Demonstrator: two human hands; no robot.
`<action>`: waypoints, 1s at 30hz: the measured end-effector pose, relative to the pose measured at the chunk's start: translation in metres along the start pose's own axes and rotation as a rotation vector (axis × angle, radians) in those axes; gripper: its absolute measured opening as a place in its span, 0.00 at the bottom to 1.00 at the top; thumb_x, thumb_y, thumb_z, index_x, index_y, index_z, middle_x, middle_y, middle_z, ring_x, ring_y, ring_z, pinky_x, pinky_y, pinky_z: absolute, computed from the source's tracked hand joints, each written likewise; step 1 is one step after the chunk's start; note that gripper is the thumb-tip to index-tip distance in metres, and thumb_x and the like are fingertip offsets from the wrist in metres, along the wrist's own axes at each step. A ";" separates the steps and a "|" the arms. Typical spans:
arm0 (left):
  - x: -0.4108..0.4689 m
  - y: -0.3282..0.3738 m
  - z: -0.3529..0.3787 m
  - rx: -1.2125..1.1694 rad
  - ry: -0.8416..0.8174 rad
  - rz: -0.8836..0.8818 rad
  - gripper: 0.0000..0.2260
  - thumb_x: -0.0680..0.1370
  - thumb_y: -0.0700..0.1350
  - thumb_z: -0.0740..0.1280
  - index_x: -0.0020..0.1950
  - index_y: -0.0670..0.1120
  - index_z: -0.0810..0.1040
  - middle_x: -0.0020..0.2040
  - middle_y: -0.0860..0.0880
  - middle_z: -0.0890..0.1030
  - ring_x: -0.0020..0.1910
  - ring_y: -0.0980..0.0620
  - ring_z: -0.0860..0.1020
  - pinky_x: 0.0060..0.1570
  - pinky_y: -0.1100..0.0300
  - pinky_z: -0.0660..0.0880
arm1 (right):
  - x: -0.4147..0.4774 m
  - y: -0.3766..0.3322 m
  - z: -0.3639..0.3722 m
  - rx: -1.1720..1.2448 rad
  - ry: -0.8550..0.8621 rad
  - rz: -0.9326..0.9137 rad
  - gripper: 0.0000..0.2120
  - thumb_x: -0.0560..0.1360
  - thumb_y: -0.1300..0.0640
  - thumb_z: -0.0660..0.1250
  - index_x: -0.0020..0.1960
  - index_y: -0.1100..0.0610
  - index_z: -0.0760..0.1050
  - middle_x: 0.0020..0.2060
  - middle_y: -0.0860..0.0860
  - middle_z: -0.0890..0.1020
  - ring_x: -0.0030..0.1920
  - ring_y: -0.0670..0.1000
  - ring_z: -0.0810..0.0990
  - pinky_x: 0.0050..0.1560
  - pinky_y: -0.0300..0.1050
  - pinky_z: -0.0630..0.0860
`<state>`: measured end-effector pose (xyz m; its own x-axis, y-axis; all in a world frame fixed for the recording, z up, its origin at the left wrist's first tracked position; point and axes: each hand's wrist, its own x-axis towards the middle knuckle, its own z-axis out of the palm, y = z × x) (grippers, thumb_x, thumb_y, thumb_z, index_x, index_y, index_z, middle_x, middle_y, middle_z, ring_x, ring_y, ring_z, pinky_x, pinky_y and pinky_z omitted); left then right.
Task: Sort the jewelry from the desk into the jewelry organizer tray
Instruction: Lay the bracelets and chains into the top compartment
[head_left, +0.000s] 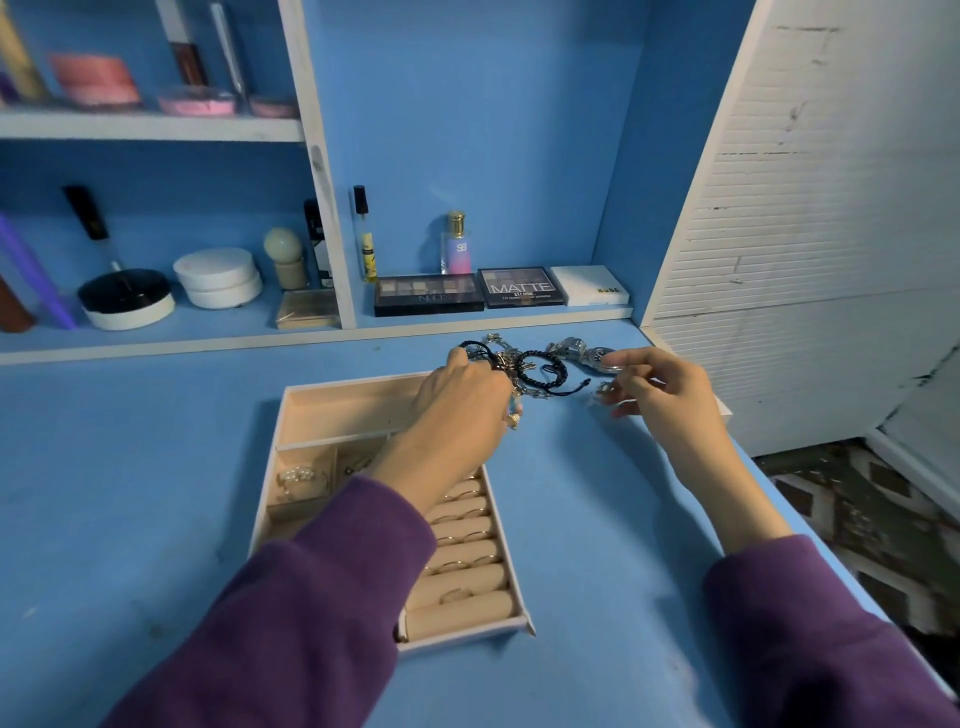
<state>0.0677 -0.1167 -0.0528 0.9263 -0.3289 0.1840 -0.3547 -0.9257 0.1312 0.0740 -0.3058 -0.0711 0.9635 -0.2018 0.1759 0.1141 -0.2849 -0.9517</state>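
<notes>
On a blue desk (156, 467), centre frame, the left hand (462, 395) grips tangled bracelets (540, 369) just beyond the beige tray (353, 400). The right hand (654, 384) pinches a silver watch (576, 351) beside them. Cosmetics (218, 278) fill blue shelves at upper left, and a white slatted panel (805, 260) stands at right.

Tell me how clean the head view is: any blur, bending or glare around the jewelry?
Head view: soft throughout, the top shelf smeared worst; wide-angle bends the shelf edges; the jewelry pile between left hand and right hand blurs into a tangle; light even, no glare on the tray.
</notes>
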 end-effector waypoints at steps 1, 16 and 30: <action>0.000 -0.001 0.001 -0.013 0.001 0.007 0.06 0.76 0.45 0.65 0.50 0.45 0.79 0.50 0.48 0.78 0.57 0.48 0.67 0.46 0.56 0.66 | 0.000 -0.001 0.001 -0.007 -0.008 -0.004 0.16 0.76 0.70 0.57 0.42 0.53 0.78 0.33 0.50 0.78 0.34 0.47 0.80 0.36 0.39 0.77; -0.050 -0.035 -0.039 -0.955 0.243 -0.146 0.03 0.79 0.43 0.60 0.46 0.49 0.72 0.41 0.52 0.83 0.38 0.57 0.81 0.38 0.61 0.79 | -0.026 -0.030 0.025 0.348 -0.191 0.036 0.12 0.77 0.70 0.57 0.46 0.59 0.76 0.42 0.63 0.73 0.31 0.52 0.82 0.37 0.41 0.80; -0.100 -0.101 -0.051 -1.389 0.457 -0.230 0.04 0.79 0.37 0.57 0.47 0.43 0.71 0.40 0.43 0.81 0.35 0.51 0.82 0.34 0.62 0.78 | -0.075 -0.082 0.094 0.400 -0.497 -0.056 0.10 0.76 0.70 0.60 0.45 0.59 0.77 0.35 0.58 0.75 0.34 0.55 0.81 0.36 0.45 0.80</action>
<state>0.0048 0.0195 -0.0353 0.9517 0.1267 0.2798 -0.2883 0.0544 0.9560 0.0151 -0.1789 -0.0298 0.9397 0.2897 0.1817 0.1565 0.1082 -0.9817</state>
